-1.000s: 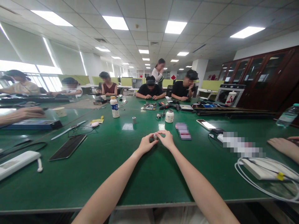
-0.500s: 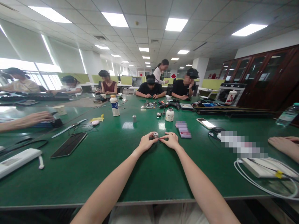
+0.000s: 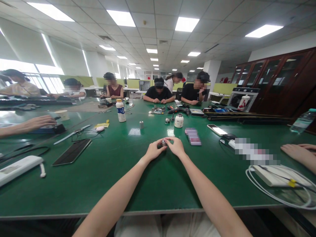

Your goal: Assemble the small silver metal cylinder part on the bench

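A small silvery metal cylinder [image 3: 164,143] with a dark opening in its top stands upright at the middle of the green table. The thumb and fingers of my left hand [image 3: 154,149] are wrapped round it from the left. Against its top right edge, the fingertips of my right hand [image 3: 175,146] are pinched together; whatever they hold is too small to make out. Farther back, a similar metal cylinder [image 3: 141,124] stands alone on the table. A cream-coloured jar [image 3: 179,120] and a pixelated phone [image 3: 193,136] lie beyond my right hand.
To the left are a dark phone [image 3: 72,152], a white power strip [image 3: 21,168] and a white-and-blue bottle [image 3: 120,111]. Cables [image 3: 278,200] coil at the right. A circuit board [image 3: 158,110] and a power drill [image 3: 179,110] lie farther back. Other people's hands rest at both sides.
My right hand has moved left and slightly away from me, from beside the metal cylinder to its top edge. My left hand keeps its hold. A person standing at the back has bent down.
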`<state>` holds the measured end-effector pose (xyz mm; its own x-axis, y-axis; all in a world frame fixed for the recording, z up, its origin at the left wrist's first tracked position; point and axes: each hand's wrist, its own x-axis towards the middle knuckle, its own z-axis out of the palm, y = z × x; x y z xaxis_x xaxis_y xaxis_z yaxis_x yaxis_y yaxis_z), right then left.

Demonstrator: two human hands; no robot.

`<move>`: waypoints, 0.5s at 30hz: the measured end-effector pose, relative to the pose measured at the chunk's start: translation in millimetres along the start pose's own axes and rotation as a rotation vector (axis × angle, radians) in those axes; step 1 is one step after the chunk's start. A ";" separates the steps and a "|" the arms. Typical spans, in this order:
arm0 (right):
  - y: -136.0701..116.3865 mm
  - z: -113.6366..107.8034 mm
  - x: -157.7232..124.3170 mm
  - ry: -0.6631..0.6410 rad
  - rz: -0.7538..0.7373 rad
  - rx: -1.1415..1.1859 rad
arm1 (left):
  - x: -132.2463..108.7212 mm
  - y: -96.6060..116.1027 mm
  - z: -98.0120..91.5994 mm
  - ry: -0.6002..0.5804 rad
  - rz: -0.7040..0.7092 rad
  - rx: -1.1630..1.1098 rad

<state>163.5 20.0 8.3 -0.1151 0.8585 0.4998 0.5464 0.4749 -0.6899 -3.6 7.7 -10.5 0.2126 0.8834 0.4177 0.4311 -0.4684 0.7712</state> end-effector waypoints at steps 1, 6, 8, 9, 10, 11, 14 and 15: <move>-1.7 0.9 -1.1 -0.011 0.014 -0.006 | -0.1 0.2 -0.1 -0.001 0.002 0.010; -4.3 2.0 -3.2 -0.030 0.076 -0.068 | 0.1 0.2 0.3 -0.013 0.008 0.044; -2.4 2.5 -2.5 -0.021 0.101 -0.054 | 0.0 -0.1 0.6 -0.008 0.001 0.051; -0.6 3.1 -1.7 -0.007 0.128 -0.028 | -0.1 0.2 0.4 -0.001 -0.008 0.057; 1.7 3.7 -0.7 0.014 0.165 0.011 | -0.4 1.0 0.0 0.008 -0.021 0.064; 4.5 4.4 0.6 0.041 0.209 0.067 | -0.7 2.3 -0.8 0.020 -0.037 0.070; 14.3 6.7 4.1 0.075 0.321 0.324 | -1.6 8.4 -4.2 0.071 -0.066 0.063; 17.3 7.6 4.6 0.048 0.336 0.412 | -1.6 10.3 -5.1 0.098 -0.061 0.058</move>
<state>166.0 33.7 -5.3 0.0531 0.9710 0.2329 0.1742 0.2207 -0.9597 -4.0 1.4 -0.8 0.0991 0.9030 0.4181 0.4911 -0.4098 0.7687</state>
